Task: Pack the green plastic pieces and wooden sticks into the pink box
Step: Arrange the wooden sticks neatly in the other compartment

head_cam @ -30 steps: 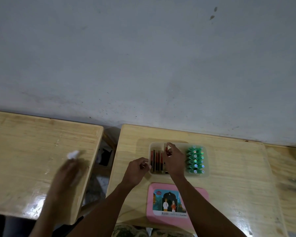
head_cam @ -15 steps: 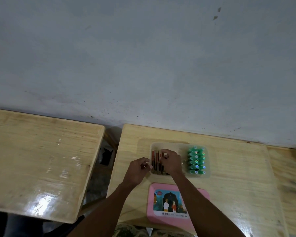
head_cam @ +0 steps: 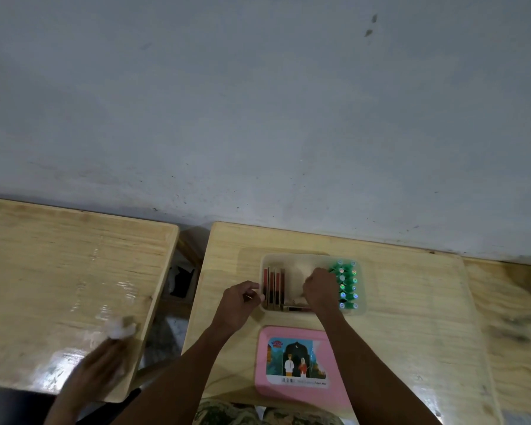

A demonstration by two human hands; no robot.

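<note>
Grey plaster wall backs two pale wooden worktops; the task occupies the right-hand worktop (head_cam: 411, 317).

Head view: the shallow translucent box base (head_cam: 361, 311) lies against the far half of this worktop. Dark red-brown wooden sticks (head_cam: 273, 285) lie parallel in its left section; green plastic pieces (head_cam: 347, 285) stand in a column along its right side. The pink lid with a picture label (head_cam: 301, 363) lies flat just in front, apart from the base.

The left hand (head_cam: 239, 302) rests at the left rim, fingers curled; any content cannot be told. The right hand (head_cam: 321, 291) reaches into the middle, fingers closed downward; whether they grip anything is hidden.

Recommended: steady the rim, lay each stick parallel to its neighbours, and avoid knocking over the green column.
</note>
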